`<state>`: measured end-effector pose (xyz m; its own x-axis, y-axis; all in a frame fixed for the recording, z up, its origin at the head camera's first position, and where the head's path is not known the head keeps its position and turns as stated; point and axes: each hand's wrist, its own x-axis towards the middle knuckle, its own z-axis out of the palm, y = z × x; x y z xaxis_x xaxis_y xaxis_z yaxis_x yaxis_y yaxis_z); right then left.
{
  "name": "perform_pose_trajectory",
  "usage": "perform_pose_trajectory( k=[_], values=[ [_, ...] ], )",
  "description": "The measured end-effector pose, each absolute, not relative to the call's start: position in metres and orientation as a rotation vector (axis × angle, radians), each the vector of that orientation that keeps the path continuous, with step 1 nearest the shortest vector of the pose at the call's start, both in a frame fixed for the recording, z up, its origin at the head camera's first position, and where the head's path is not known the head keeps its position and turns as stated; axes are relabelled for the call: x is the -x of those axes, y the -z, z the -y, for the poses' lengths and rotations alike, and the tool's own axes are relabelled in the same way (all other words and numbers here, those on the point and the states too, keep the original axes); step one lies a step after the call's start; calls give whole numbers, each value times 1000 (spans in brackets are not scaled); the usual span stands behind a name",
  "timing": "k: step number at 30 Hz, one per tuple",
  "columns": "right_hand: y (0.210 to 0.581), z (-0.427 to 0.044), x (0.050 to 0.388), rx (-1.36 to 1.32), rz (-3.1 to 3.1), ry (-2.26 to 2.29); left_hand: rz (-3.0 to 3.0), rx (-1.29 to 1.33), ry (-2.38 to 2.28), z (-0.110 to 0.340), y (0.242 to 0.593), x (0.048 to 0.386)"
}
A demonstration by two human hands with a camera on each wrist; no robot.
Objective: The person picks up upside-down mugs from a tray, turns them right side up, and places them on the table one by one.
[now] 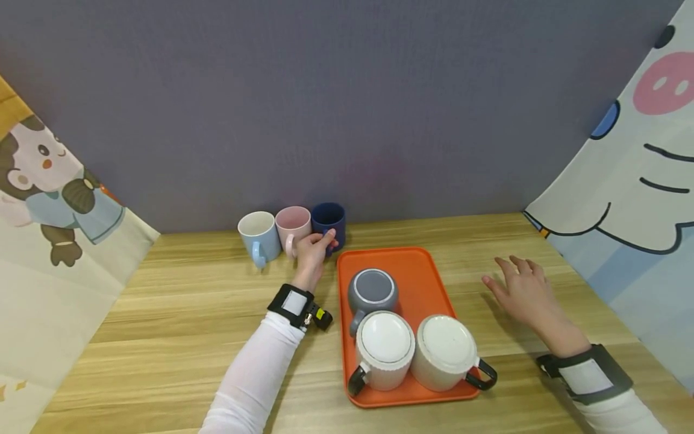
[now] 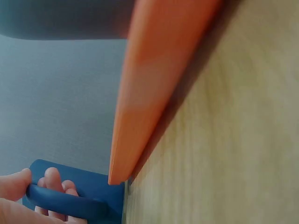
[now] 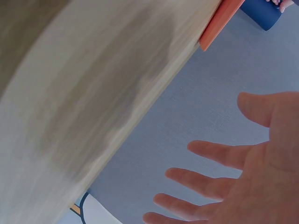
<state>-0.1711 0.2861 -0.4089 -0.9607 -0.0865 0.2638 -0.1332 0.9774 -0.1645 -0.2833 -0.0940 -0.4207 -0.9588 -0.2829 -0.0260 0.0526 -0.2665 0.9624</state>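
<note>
The dark blue mug [image 1: 337, 224] is near the table's [image 1: 190, 313] far edge, just past the far left corner of the orange tray [image 1: 414, 277], so the tray lies from it toward the near edge and a little right. The mug is upright, mouth up, its long axis vertical. The left hand [image 1: 312, 254] is at it, gripping its handle. The right hand [image 1: 523, 290] is well apart, above the table beyond the tray's right edge, fingers spread, holding nothing.

Left of the dark blue mug, along the far edge, stand a pink mug [image 1: 294, 224] and a light blue mug [image 1: 265, 240], also mouth up. On the tray the mugs are upside down: a grey mug [image 1: 374, 286] by the left edge, a white mug [image 1: 386, 346] toward the near left corner, and another white mug [image 1: 441, 352] toward the near right, its black handle [image 1: 482, 375] jutting over the right edge.

The left wrist view shows what the head view mostly hides: fingers through the blue handle [image 2: 65, 204]. Whether the base touches the table is hard to tell. The right wrist view catches only part of that mug.
</note>
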Motion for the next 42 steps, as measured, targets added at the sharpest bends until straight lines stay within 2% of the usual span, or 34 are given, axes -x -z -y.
perform_pose_trajectory(
  k=[6,12,17,25,42],
  values=[
    [408,-286,171,-172,2858,-264,1909,-248,2244,98,421,280],
    [409,-286,173,-172,2872,-261,2327,-253,1770,105,411,270],
    [408,-285,175,-191,2886,-243,2461,-152,1492,108,402,257],
    [407,-277,179,-252,2899,-253,2369,51,1480,108,400,237],
    [405,-263,183,-258,2925,-316,2450,188,1456,121,390,200]
  ],
)
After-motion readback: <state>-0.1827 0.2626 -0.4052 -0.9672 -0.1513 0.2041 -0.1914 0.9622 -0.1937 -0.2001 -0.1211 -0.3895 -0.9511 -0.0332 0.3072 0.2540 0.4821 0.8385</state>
